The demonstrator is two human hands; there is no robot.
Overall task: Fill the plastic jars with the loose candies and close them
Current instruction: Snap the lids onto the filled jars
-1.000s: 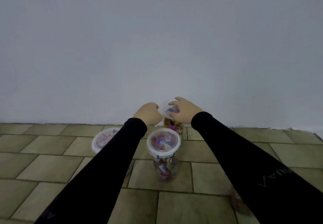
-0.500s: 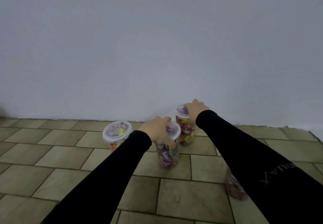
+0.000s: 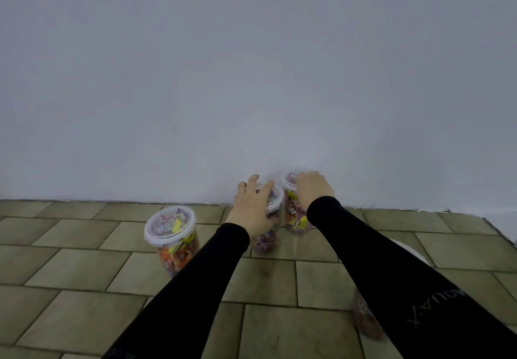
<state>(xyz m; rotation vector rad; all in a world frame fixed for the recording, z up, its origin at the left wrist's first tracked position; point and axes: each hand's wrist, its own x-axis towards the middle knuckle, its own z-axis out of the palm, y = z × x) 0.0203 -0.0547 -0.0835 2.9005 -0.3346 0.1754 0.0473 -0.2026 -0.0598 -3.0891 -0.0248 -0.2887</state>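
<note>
Left hand [image 3: 253,213] just spread its fingers, loosening off the middle clear plastic candy jar [image 3: 268,230]; right hand [image 3: 313,189] still clutches the rear lidded jar [image 3: 293,213]. Looks basically done.

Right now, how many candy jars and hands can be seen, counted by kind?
Clear plastic candy-filled jars: 4 - left jar, middle jar, right jar, half-hidden jar behind the sleeve.
Hands: 2 - left hand, right hand.
Total: 6.
</note>
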